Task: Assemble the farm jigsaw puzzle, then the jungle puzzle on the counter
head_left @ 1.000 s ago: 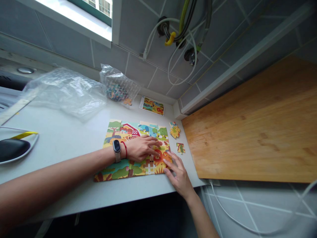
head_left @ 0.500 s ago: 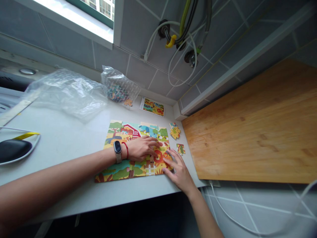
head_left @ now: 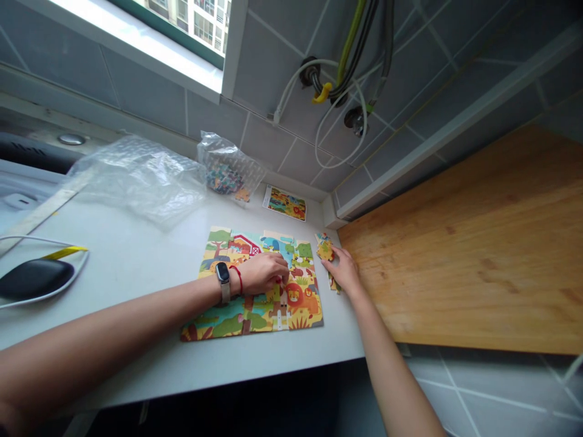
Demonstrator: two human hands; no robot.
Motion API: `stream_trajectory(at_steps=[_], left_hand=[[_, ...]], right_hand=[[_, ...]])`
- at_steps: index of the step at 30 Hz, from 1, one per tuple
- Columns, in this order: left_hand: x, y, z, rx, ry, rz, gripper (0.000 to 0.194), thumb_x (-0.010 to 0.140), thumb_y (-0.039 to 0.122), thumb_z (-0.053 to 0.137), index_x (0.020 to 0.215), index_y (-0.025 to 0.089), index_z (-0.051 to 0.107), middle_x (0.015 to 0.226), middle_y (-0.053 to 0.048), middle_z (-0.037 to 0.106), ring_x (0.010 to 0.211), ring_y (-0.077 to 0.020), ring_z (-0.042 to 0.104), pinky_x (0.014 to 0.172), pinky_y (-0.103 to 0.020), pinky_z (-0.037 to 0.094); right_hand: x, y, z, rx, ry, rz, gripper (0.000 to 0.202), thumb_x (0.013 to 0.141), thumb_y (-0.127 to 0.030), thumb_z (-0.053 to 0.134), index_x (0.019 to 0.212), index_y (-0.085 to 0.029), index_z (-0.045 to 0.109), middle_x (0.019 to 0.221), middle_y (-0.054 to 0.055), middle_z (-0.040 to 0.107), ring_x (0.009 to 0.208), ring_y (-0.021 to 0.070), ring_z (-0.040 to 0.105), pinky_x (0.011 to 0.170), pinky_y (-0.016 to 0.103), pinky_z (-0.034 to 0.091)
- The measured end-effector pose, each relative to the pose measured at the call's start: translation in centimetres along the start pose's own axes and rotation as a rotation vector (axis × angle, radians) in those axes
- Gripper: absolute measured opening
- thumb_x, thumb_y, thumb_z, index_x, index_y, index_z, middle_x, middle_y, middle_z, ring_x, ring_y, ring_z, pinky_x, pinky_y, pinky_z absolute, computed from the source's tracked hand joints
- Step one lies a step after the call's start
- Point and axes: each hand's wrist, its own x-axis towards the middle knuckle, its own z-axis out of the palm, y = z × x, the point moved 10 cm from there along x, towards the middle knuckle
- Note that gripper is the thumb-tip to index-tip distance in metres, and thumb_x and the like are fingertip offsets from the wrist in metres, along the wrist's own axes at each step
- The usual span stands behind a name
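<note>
An animal jigsaw puzzle (head_left: 305, 303) lies joined on the white table. My left hand (head_left: 266, 273), with a watch and a red cord at the wrist, rests over its middle, fingers curled down; whether they hold anything is hidden. To the right of the puzzle, my right hand (head_left: 344, 270) has its thumb and fingers on a small cluster of yellow loose pieces (head_left: 325, 247). Another loose piece (head_left: 333, 283) is partly hidden beside that hand. Behind the puzzle lies a reference picture card (head_left: 286, 203).
A clear bag of pieces (head_left: 225, 176) and crumpled clear plastic (head_left: 150, 182) lie at the back. On the left is a black mouse-like object (head_left: 36, 278). A wooden board (head_left: 473, 255) borders the table's right side. Hoses (head_left: 350, 54) hang on the wall.
My right hand has moved off the puzzle's right edge, up and right to the loose pieces. My left hand's fingers have curled in. The view has shifted slightly.
</note>
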Motion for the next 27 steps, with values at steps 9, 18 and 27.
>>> stream_trajectory(at_steps=[9, 18, 27], left_hand=[[0.0, -1.0, -0.6, 0.026, 0.044, -0.098, 0.035, 0.069, -0.006, 0.051, 0.08, 0.019, 0.072, 0.084, -0.002, 0.073, 0.083, -0.019, 0.063, 0.075, -0.027, 0.049], [-0.4, -1.4, -1.4, 0.052, 0.089, -0.147, 0.041, 0.068, -0.006, 0.047, 0.086, 0.02, 0.074, 0.09, -0.003, 0.076, 0.09, -0.0208, 0.065, 0.082, -0.029, 0.052], [-0.2, -0.9, -1.2, 0.017, 0.083, -0.104, 0.043, 0.07, -0.006, 0.046, 0.089, 0.019, 0.076, 0.091, -0.004, 0.077, 0.09, -0.0209, 0.064, 0.083, -0.03, 0.052]], right_hand=[[-1.4, 0.4, -1.2, 0.255, 0.084, 0.076, 0.055, 0.072, -0.057, 0.077, 0.11, -0.017, 0.08, 0.1, 0.012, 0.075, 0.092, 0.0287, 0.073, 0.095, 0.05, 0.06], [-6.0, -4.8, 1.0, 0.697, -0.233, 0.191, 0.054, 0.075, -0.054, 0.088, 0.117, -0.02, 0.079, 0.098, 0.007, 0.077, 0.085, 0.021, 0.074, 0.078, 0.036, 0.066], [-8.7, -9.0, 5.5, 0.679, -0.387, 0.071, 0.039, 0.08, -0.046, 0.084, 0.108, -0.02, 0.082, 0.113, 0.012, 0.081, 0.101, 0.026, 0.076, 0.099, 0.043, 0.06]])
